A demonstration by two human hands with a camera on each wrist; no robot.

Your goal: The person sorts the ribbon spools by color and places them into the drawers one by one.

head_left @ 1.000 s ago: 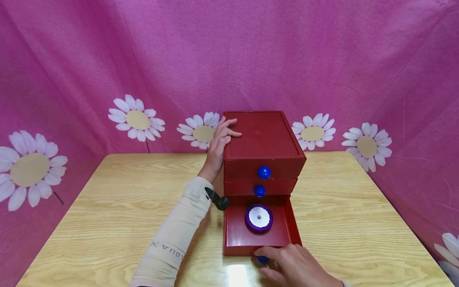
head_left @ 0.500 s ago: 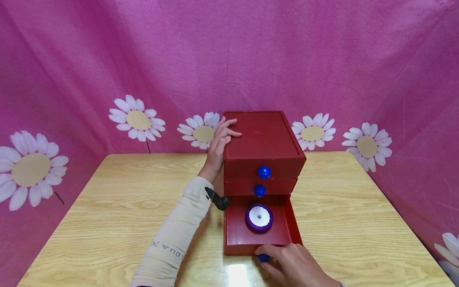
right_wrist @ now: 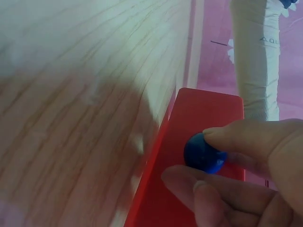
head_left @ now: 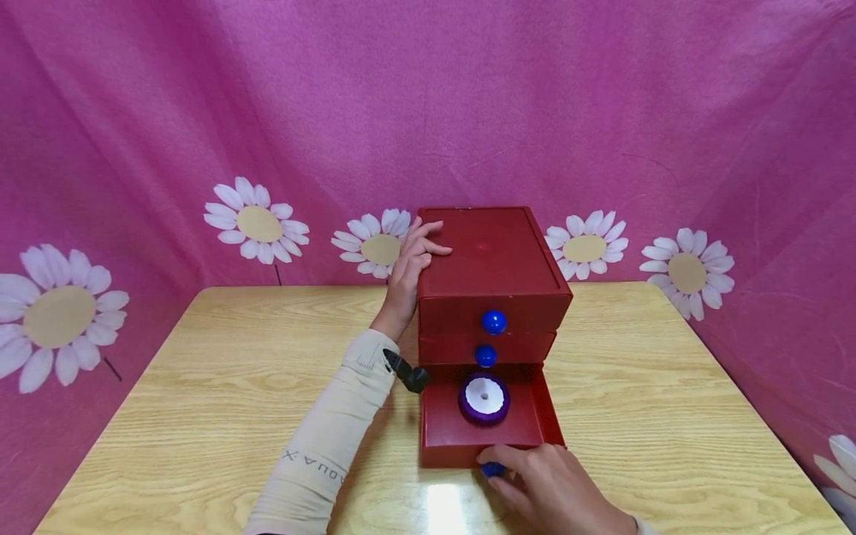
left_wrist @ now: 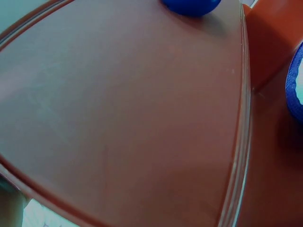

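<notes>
A red cabinet (head_left: 495, 260) with stacked drawers and blue ball knobs stands on the table. Its bottom drawer (head_left: 444, 431) is pulled out, and in it lies a roll of purple ribbon (head_left: 484, 397) with a white disc face. My left hand (head_left: 409, 267) rests against the cabinet's upper left edge, fingers reaching onto the top. With thumb and fingers, my right hand (head_left: 551, 483) pinches the bottom drawer's blue knob (right_wrist: 201, 153). In the left wrist view the cabinet's side (left_wrist: 128, 113) fills most of the frame, with the ribbon's blue-looking edge (left_wrist: 292, 94) at the right.
The wooden table (head_left: 669, 416) extends on both sides of the cabinet. Behind it hangs a pink cloth (head_left: 468, 111) with large white daisies. The upper two drawers, with an upper knob (head_left: 494, 322) and a middle knob (head_left: 486, 356), are closed.
The bottom drawer has slid slightly inward, with the right hand on its knob moving along. The ribbon roll has shifted toward the cabinet with it. The left hand stays in place.
</notes>
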